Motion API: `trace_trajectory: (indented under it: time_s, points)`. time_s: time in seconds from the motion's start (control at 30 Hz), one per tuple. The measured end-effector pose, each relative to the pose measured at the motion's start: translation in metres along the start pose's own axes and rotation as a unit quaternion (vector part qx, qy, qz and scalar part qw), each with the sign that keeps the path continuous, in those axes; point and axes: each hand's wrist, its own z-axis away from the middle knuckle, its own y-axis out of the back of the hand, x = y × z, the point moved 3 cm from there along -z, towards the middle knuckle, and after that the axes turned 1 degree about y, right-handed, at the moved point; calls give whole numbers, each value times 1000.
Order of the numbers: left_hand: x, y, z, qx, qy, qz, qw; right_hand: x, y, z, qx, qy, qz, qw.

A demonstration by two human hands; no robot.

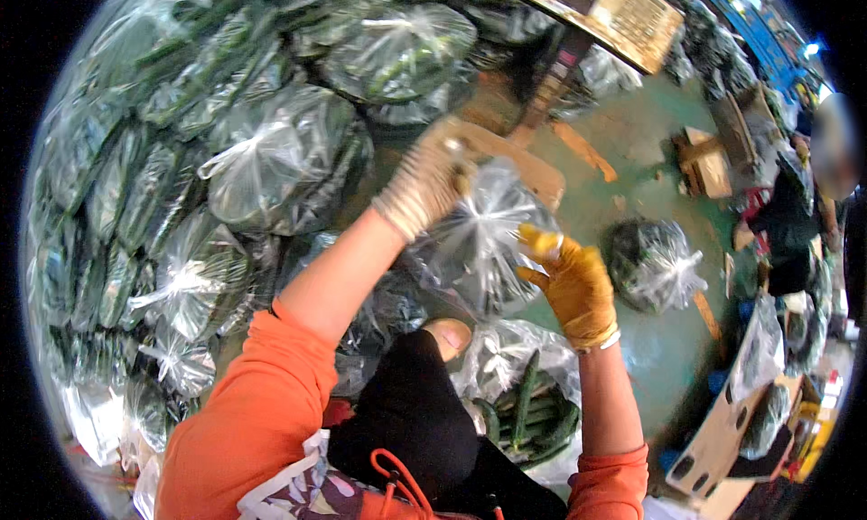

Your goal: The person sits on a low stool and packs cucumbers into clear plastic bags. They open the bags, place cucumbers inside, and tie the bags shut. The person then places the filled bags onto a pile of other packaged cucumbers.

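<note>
My left hand [433,181], in a pale work glove, is beside a clear plastic bag [484,225] with its top gathered to a point. The fingers are curled and blurred, so I cannot tell whether they grip anything. On the bag's other side is my right hand [576,289], in a yellow-orange glove, thumb and forefinger apart. A pale spot shows at its fingers. Below the hands, by my legs, an open plastic bag [565,378] holds several dark green cucumbers [523,405]. Behind my left hand lies a flat tan plate [528,171].
Tied clear bags of cucumbers [284,161] are piled along the left and top. A scale head with keypad [630,22] stands on a post [552,79]. On the green floor [650,140] are a tied bag [653,266] and cardboard [704,161]. A person [789,215] is at far right.
</note>
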Motion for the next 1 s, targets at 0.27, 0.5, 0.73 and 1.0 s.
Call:
trace_trajectory:
  time_s: [0.27,0.5,0.73,1.0]
  points:
    - [22,-46,42,-173,-24,-815,553,17,5,-53,-121,-16,260,958]
    - [-11,7,-20,65,-66,-436,895,17,-21,-42,47,135,685,715]
    - [-66,164,-127,226,116,-390,885,52,-15,-1,-82,120,771,620]
    - [22,142,-90,139,-47,-667,730,69,74,65,286,-122,133,941]
